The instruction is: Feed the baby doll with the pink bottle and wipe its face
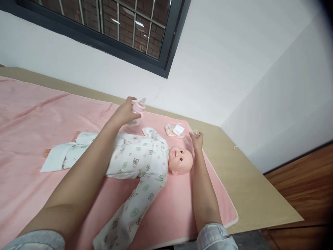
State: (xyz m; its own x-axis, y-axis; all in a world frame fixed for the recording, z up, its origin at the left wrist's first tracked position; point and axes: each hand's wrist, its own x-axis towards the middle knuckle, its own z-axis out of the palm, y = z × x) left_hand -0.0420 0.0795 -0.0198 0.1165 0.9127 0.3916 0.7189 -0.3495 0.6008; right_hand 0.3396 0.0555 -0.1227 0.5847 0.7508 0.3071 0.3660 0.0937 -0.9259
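Left hand, far: we grip the bottle | Right hand: we pinch a clear cap | Risk: a loosened grip could drop the bottle onto the doll

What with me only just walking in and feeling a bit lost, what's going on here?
A person's left hand holds a baby bottle, its teat uncovered and pointing up. Their right hand holds a small clear piece, perhaps the cap. Below their arms, a doll in patterned white clothes lies face up on a pink blanket. A small clear packet with a white slip lies near its head.
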